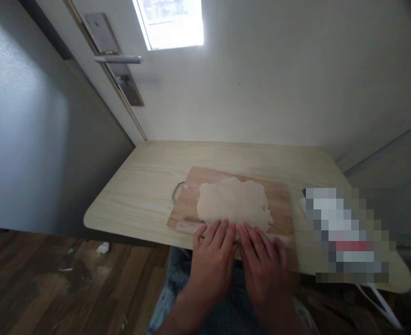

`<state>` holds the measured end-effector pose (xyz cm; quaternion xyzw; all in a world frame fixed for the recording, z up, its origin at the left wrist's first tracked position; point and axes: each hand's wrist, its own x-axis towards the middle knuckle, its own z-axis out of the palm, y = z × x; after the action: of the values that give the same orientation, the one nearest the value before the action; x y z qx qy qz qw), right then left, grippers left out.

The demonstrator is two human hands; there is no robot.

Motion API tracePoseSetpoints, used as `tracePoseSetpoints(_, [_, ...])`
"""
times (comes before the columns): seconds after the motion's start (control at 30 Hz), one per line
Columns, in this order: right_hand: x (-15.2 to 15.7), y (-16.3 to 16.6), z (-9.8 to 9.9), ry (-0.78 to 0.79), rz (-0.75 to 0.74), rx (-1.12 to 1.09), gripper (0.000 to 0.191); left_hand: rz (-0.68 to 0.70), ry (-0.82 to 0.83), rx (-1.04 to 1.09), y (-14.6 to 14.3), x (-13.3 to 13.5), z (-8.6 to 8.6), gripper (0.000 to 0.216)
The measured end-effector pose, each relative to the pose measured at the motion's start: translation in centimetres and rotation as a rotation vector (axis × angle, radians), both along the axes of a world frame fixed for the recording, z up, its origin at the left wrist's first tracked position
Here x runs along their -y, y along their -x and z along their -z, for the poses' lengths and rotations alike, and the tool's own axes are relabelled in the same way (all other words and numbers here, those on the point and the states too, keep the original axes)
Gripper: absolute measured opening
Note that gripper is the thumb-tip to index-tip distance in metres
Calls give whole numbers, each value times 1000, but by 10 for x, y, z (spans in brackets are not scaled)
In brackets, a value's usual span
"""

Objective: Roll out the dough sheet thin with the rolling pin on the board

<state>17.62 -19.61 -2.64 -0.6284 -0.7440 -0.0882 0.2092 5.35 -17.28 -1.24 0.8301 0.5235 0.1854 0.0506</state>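
Note:
A flat sheet of pale dough (233,201) lies on a wooden cutting board (282,197) with a metal handle (176,191) at its left end. A rolling pin (188,227) lies across the board's near edge, mostly hidden under my hands. My left hand (214,255) and my right hand (264,260) rest side by side on the pin, palms down, fingers stretched flat toward the dough.
The board sits on a light wooden table (142,186) against a white wall. A door with a metal lever handle (117,59) stands at the far left. A blurred-out object (345,232) lies on the table's right. Dark wooden floor (51,279) shows to the left below.

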Motion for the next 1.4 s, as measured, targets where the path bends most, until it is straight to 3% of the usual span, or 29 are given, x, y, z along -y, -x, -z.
tracePoseSetpoints(0.13, [-20, -3, -2, 33, 20, 28, 36, -84, 28, -58, -9, -20, -4, 22])
tracePoseSetpoints(0.33, [-104, -16, -22, 149, 2, 105, 39, -133, -1, -137, -24, -106, -16, 24])
tracePoseSetpoints(0.43, [-133, -19, -26, 202, 37, 74, 41, -136, 33, -115, -26, -135, -18, 26])
tracePoseSetpoints(0.57, [-125, -19, -25, 226, -27, 34, 40, -96, 24, -121, -23, -126, -16, 31])
tracePoseSetpoints(0.8, [-28, -4, -6, 72, 4, 32, 32, -104, -72, -87, -10, -29, 3, 28])
tracePoseSetpoints(0.93, [-7, -1, 4, -3, 4, 40, 33, -131, -96, -108, -8, -8, 9, 28])
tracePoseSetpoints(1.03, [-25, -8, -2, 37, -27, 69, 32, -169, -41, -138, -12, -27, 2, 23])
tracePoseSetpoints(1.17, [-77, -21, -19, 138, -133, 132, 32, -191, -74, -139, -20, -79, -11, 31])
tracePoseSetpoints(1.3, [-124, -27, -26, 153, -96, 126, 36, -173, -33, -111, -24, -127, -16, 30])
tracePoseSetpoints(1.4, [-133, -26, -26, 195, -96, 120, 38, -138, -3, -120, -24, -136, -16, 29])
